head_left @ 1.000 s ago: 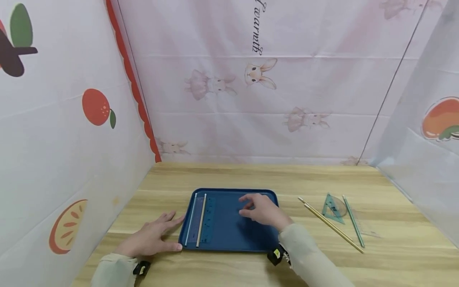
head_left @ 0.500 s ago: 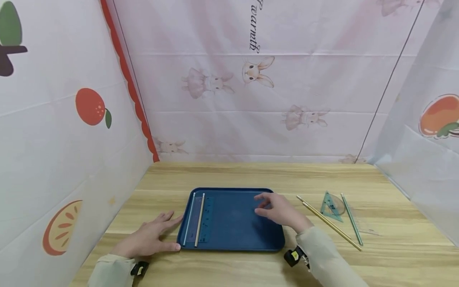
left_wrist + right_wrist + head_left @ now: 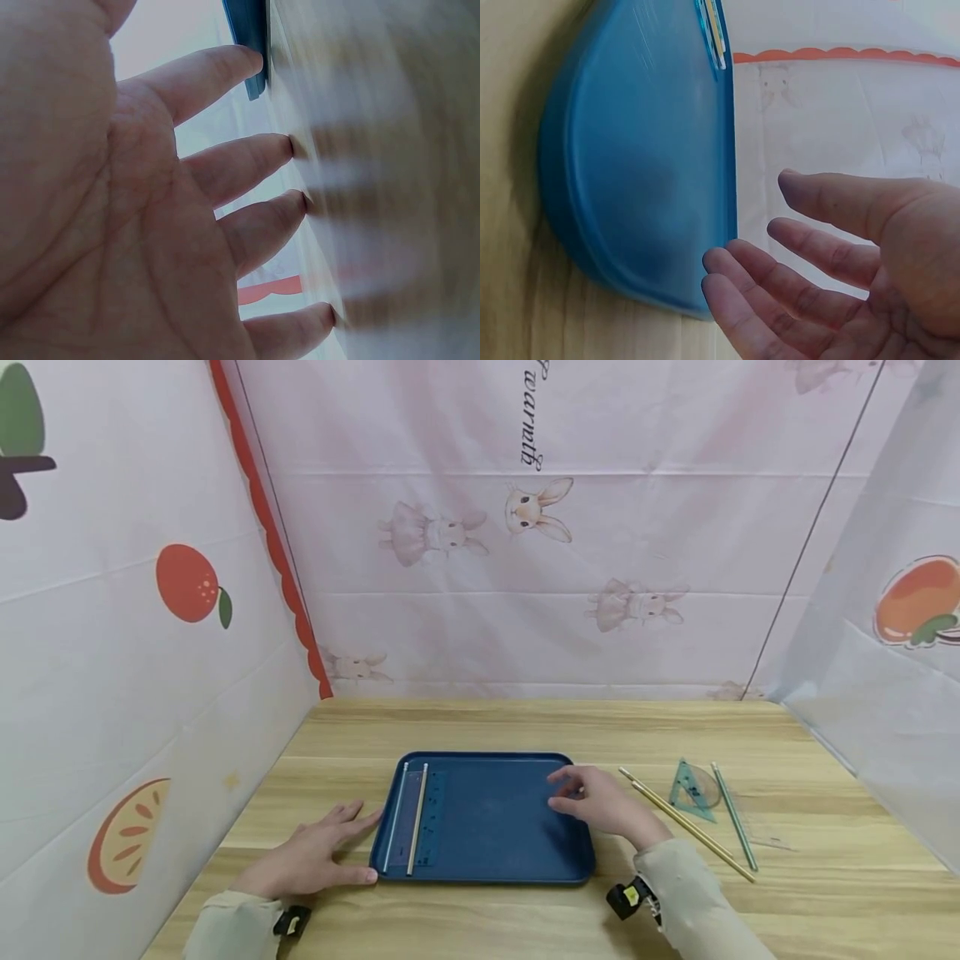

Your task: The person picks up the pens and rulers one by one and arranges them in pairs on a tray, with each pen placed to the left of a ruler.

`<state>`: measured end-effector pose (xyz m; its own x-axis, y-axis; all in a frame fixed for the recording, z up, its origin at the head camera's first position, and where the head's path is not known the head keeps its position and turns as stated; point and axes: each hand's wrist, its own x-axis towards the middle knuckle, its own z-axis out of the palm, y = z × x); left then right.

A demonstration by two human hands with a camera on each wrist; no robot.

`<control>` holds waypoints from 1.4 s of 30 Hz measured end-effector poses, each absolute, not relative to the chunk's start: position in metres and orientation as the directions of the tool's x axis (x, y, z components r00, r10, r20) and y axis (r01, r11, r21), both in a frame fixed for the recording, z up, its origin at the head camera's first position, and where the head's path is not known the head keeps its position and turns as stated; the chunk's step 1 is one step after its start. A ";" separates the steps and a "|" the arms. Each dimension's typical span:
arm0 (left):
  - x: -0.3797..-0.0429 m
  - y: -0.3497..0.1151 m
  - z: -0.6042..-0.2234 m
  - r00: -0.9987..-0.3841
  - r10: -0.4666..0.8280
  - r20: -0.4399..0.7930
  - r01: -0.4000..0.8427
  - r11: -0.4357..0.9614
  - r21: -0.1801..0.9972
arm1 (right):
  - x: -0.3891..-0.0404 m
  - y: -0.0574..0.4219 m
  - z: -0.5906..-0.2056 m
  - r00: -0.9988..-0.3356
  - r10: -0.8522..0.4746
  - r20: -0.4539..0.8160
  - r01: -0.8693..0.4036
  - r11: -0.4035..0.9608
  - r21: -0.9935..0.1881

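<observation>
A blue tray (image 3: 495, 875) lies on the table, with a blue pencil (image 3: 395, 818), a purple-tinted ruler (image 3: 405, 827), a gold pencil (image 3: 417, 822) and a teal ruler (image 3: 431, 827) side by side at its left end. My left hand (image 3: 315, 856) rests spread on the table, thumb and index finger against the tray's left edge; the left wrist view shows its fingertips on the wood. Over the tray's right end hovers my right hand (image 3: 600, 802), holding nothing, its fingers loosely bent and thumb apart in the right wrist view.
Right of the tray lie two gold pencils (image 3: 693, 827), a teal set square (image 3: 692, 793), a round clear protractor (image 3: 707, 787), a green pencil (image 3: 737, 818) and a clear set square (image 3: 768, 831). Printed cloth walls (image 3: 480, 643) enclose the table's back and sides.
My right hand has moved rightward from above the tray's middle to its right end. The left hand stays at the left edge; the pencils and rulers lie as before.
</observation>
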<state>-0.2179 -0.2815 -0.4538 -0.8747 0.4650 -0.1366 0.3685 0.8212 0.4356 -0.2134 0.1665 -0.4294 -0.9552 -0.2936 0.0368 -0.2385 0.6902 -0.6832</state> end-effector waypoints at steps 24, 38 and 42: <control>-0.219 -0.283 -0.457 -0.873 0.469 -0.136 0.370 0.817 0.441 | -0.215 0.217 -0.419 -0.977 -0.214 0.012 -0.160 0.692 -0.704; -0.220 -0.284 -0.460 -0.870 0.477 -0.126 0.379 0.810 0.447 | -0.214 0.260 -0.422 -0.987 -0.156 -0.035 -0.102 0.782 -0.615; -0.221 -0.284 -0.461 -0.871 0.474 -0.128 0.375 0.811 0.449 | -0.216 0.273 -0.423 -0.992 -0.120 -0.035 -0.081 0.829 -0.554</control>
